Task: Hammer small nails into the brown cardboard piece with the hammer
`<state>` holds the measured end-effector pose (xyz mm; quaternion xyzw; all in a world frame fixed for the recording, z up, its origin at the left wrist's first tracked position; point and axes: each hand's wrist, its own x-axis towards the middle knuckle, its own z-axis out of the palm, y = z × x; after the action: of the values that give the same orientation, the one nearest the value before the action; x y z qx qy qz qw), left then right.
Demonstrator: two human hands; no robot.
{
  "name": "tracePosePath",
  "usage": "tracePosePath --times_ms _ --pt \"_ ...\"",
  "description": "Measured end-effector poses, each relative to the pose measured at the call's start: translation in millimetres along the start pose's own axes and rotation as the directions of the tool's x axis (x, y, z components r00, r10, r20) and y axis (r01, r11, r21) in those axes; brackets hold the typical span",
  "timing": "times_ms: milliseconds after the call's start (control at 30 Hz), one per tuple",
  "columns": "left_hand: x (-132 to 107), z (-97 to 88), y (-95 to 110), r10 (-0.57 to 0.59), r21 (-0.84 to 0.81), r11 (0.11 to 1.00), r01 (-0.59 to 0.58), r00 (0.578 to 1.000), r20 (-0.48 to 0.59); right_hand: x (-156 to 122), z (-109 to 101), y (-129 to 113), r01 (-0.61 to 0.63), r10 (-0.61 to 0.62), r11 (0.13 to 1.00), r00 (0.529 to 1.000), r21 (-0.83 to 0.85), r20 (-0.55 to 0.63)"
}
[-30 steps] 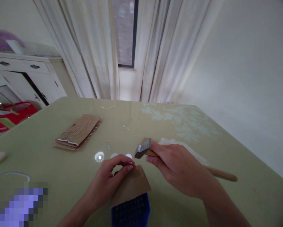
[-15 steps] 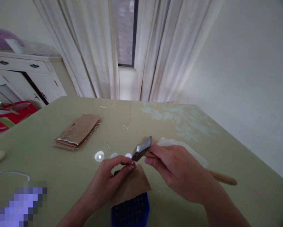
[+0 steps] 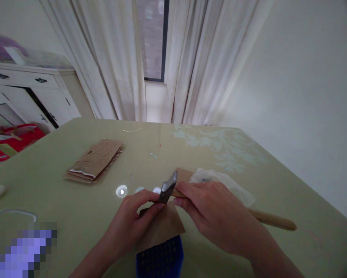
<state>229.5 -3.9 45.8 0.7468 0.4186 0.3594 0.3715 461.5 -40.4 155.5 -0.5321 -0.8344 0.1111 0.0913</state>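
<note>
My right hand (image 3: 215,216) grips a hammer (image 3: 168,187) by its wooden handle, close to the metal head. The head rests right over the fingertips of my left hand (image 3: 132,216). Those fingertips are pinched together around a nail, now hidden behind the hammer head. Under them lies a piece of brown cardboard (image 3: 164,226) on top of a blue block with a pattern of holes or dots (image 3: 160,258). A loose nail (image 3: 132,178) lies on the table beyond my left hand.
A stack of brown cardboard pieces (image 3: 96,160) lies at left. Round clear discs (image 3: 121,191) sit near my left hand. A crumpled plastic bag (image 3: 224,183) and another cardboard piece (image 3: 182,175) lie behind my right hand. A white cord (image 3: 14,211) crosses the left side.
The hammer head has come down and left onto the pinched fingertips, covering the nail head that showed before. My left hand, the cardboard and the blue block have stayed put.
</note>
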Motion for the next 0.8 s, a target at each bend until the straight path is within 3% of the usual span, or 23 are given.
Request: tracePosePath --times_ms 800 --pt "-1.6 2.0 -2.4 -0.010 0.000 1.000 0.010 0.998 0.056 -0.3 -0.5 -0.1 -0.001 0.001 1.000 1.000 -0.001 0.014"
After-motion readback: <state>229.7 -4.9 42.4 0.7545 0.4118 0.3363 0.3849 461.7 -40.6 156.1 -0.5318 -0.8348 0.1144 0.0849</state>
